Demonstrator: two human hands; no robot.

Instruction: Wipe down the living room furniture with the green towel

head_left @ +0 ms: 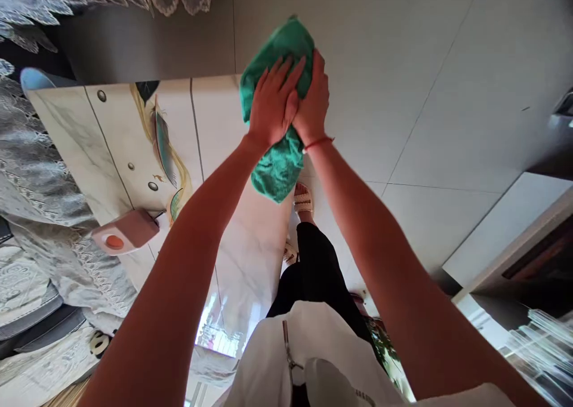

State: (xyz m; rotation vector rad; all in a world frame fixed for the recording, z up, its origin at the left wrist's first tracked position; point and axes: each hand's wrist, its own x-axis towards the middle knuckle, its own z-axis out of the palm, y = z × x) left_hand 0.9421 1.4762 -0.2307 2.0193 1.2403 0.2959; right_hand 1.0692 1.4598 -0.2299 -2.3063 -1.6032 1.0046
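Both my hands are stretched out in front of me around a green cloth (277, 162). My left hand (272, 102) lies over the cloth with its fingers pressed flat against it. My right hand (314, 101) grips the cloth from the right side, a red string round its wrist. The bunched cloth sticks out above the fingers and hangs below the wrists. It is held at the far corner of a glossy white marble-look table top (215, 132) printed with a feather pattern.
A pinkish box with an orange button (125, 231) lies on the table's left part. Lace cloth (40, 216) covers furniture at the left. Grey floor tiles (425, 96) spread to the right. A white cabinet edge (505, 228) stands at the right. My sandalled foot (303, 199) shows below the cloth.
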